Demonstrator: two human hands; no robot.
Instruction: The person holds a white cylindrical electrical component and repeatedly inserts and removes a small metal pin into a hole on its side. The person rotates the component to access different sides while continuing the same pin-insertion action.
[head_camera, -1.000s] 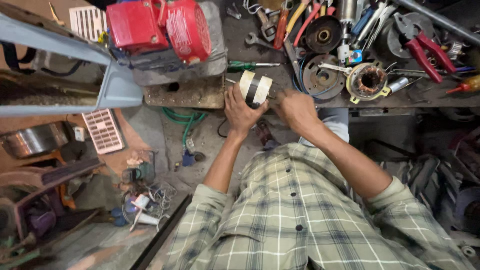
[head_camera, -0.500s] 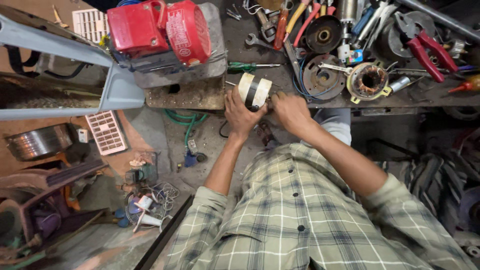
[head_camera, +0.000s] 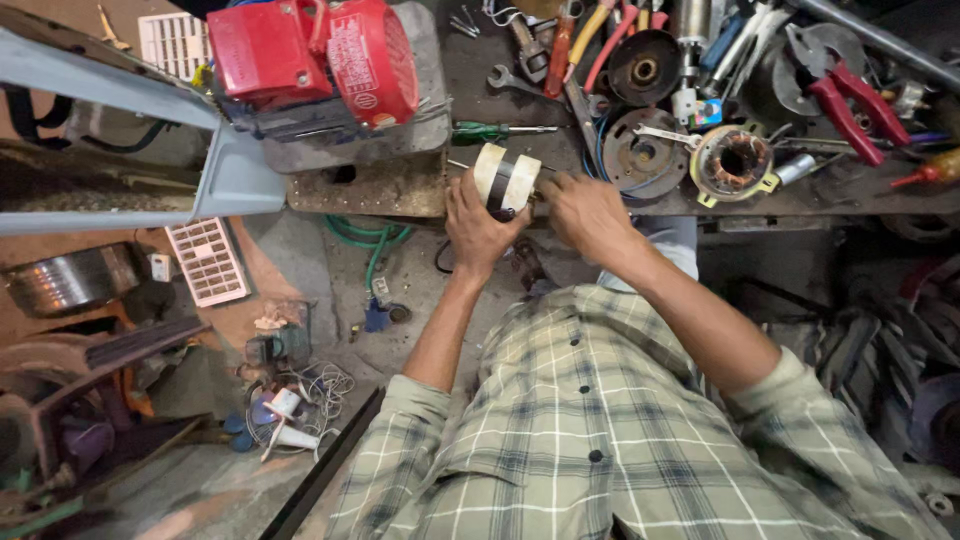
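We see a red electric motor (head_camera: 318, 58) at the workbench's (head_camera: 380, 188) left end, a copper-wound stator (head_camera: 737, 160) and red-handled pliers (head_camera: 848, 100) toward its right.

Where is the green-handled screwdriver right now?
In the head view, the green-handled screwdriver lies on the workbench, just above the left hand, right of the red motor.

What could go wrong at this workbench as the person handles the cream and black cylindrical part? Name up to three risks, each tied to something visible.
1. The cylindrical part is gripped at the bench edge by the left hand and right hand; a slip could drop it to the cluttered floor.
2. A green-handled screwdriver and wrenches lie close, so a hand might snag.
3. The red motor sits near the edge and could be knocked.
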